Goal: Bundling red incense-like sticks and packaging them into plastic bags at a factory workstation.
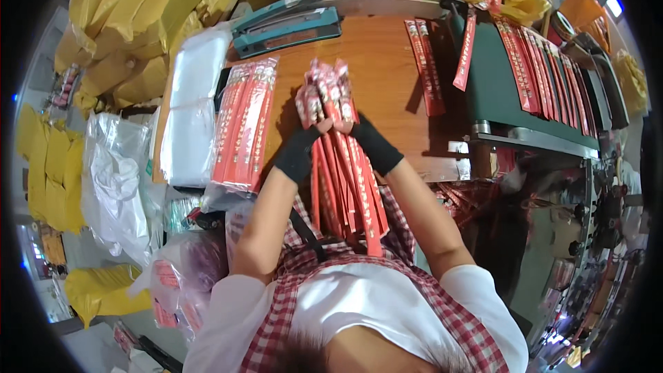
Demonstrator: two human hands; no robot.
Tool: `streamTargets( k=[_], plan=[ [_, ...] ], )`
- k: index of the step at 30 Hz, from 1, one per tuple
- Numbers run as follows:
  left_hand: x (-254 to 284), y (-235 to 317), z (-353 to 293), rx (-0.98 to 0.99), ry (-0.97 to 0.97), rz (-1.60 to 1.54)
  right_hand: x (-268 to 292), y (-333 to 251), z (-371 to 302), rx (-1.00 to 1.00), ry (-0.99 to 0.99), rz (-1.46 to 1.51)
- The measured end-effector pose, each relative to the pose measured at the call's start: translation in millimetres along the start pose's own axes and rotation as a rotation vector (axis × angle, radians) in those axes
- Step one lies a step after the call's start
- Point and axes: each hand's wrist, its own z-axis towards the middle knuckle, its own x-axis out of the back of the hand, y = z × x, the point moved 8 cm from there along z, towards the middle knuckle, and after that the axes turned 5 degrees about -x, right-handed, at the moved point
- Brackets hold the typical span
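A loose bundle of long, narrow red packets (349, 179) is held upright in front of my chest, its strips fanning out toward my apron. My left hand (302, 148), in a black fingerless glove, grips the bundle from the left. From the other side my right hand (369, 144), gloved the same way, closes on it too, thumbs meeting near the middle. Clear wrapping shows at the packets' far ends. Just left of my left hand lie bagged stacks of similar red packets (243, 121) on the wooden table (383, 62).
Clear plastic bags (193, 103) are stacked at the table's left. A teal bar-shaped device (286, 31) sits at the back. Two red packets (425, 65) lie to the right, beside a green-topped conveyor (494, 83) carrying a row of packets. Yellow wrapped parcels (138, 14) pile up far left.
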Motion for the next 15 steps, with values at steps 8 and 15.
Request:
streamTargets(
  k=[8, 15],
  plan=[
    [-96.4, 170.1, -77.3, -1.073, -0.298, 0.983, -106.7, -159.1, -75.8, 0.620, -0.084, -0.615],
    [-87.8, 165.5, -38.6, -0.446, -0.499, 0.717, -132.5, -184.6, -80.6, 0.933, -0.296, -0.501]
  ],
)
